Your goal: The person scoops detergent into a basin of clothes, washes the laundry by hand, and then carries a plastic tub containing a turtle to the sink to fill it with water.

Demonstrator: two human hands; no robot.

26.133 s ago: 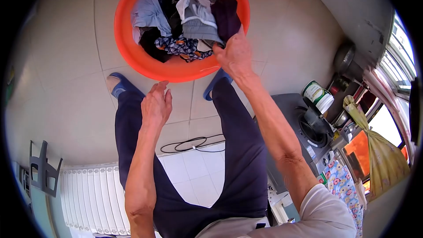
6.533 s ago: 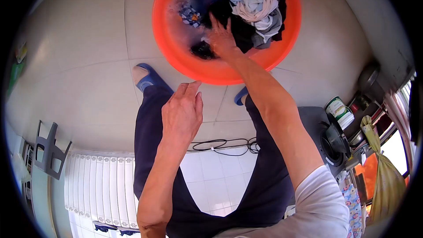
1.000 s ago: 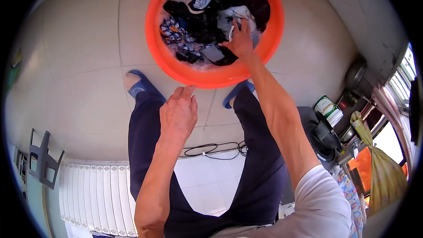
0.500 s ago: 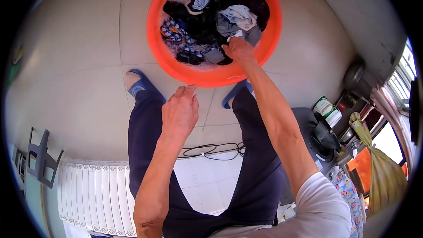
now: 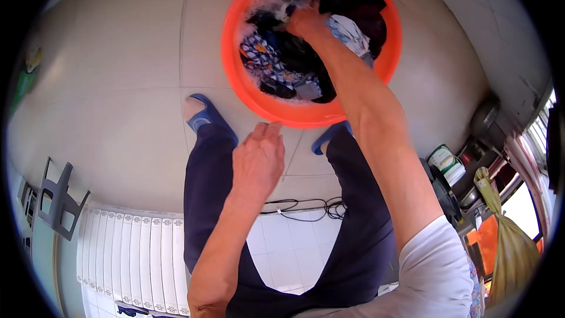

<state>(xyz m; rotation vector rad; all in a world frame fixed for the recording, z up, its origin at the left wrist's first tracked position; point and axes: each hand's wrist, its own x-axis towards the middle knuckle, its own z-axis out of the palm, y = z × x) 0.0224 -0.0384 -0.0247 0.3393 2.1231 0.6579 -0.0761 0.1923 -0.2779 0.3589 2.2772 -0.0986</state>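
The head view (wide-angled) looks forward and down at the basin.

An orange basin holds wet dark clothes and suds. Inside the basin, the right hand reaches among them, between patterned cloth on its left and pale cloth on its right. By its near rim, the left hand hangs, fingers loosely bent.

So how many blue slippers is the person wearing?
2: the left slipper is left of the orange tub's near edge, and the right slipper, partly hidden, is close by the near rim of the orange tub.
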